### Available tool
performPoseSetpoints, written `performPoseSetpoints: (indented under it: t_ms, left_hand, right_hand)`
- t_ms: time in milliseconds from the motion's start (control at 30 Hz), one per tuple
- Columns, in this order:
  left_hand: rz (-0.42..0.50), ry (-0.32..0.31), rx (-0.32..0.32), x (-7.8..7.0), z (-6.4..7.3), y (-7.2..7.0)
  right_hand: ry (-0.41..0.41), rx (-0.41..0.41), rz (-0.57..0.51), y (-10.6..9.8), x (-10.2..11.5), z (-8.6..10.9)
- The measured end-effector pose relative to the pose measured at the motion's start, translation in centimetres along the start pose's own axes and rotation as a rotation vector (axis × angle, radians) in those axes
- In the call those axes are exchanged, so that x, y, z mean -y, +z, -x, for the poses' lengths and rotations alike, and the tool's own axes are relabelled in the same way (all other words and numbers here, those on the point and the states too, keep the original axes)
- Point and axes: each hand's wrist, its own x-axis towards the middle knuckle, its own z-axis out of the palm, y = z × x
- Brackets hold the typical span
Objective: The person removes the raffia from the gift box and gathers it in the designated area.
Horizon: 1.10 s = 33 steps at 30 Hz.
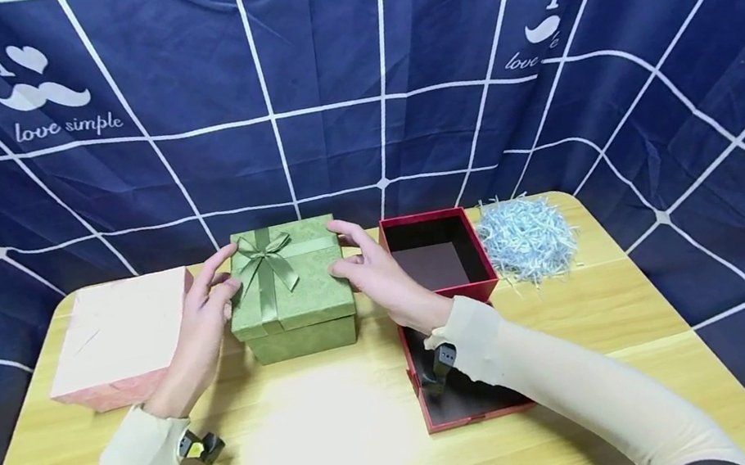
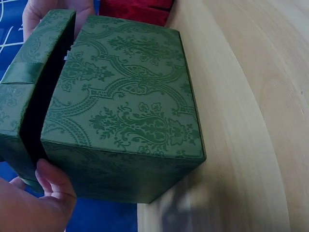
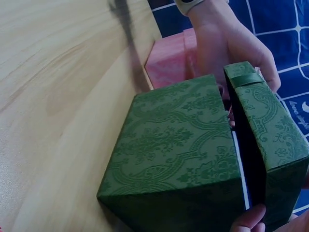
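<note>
A green patterned gift box has its lid (image 1: 317, 280), with a ribbon and bow, raised a little off its base (image 1: 305, 341). A dark gap shows between the lid and the base (image 2: 120, 92) in the left wrist view. My left hand (image 1: 197, 321) holds the lid's left side, its thumb low near the gap. On the opposite side my right hand (image 1: 380, 277) grips the same lid, thumb toward the front corner. The right wrist view shows the gap too, beside the lid's edge (image 3: 270, 116). The base stands upright on the table.
A pink box (image 1: 128, 330) stands at the left, close to my left forearm. An open red box (image 1: 472, 248) and a red lid or tray (image 1: 480, 419) lie under and beside my right arm. Blue shredded paper (image 1: 529, 238) is piled at the right on the wooden table (image 1: 627, 320).
</note>
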Motion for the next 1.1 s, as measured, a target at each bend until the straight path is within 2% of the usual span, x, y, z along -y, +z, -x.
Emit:
performPoseSetpoints:
  t_ms: [100, 167, 333, 467, 700, 900, 1100]
  left_hand:
    - [0.102, -0.038, 0.004, -0.3, 0.1, -0.1]
    - [0.126, -0.046, 0.003, -0.5, 0.1, -0.3]
    - [0.028, 0.014, -0.006, -1.0, 0.3, -0.7]
    - [0.022, 0.015, -0.010, -1.5, 0.3, -0.9]
    - [0.199, -0.066, 0.006, -2.2, 0.6, -1.0]
    - [0.353, -0.064, 0.015, -2.2, 0.9, -1.3]
    - [0.423, -0.088, 0.030, -2.6, 1.1, -1.6]
  right_hand:
    - [0.007, 0.002, -0.015, 0.0, 0.2, 0.1]
    - [0.004, 0.006, -0.026, -0.1, 0.4, 0.3]
    - [-0.017, 0.013, -0.056, -0.4, 1.0, 0.3]
    - [-0.020, 0.015, -0.097, -0.7, 1.3, 0.1]
    - [0.016, 0.038, -0.195, -1.4, 1.1, 0.1]
    - [0.054, 0.039, -0.219, -1.7, 1.3, 0.4]
    - [0.053, 0.039, -0.203, -2.1, 1.7, 0.7]
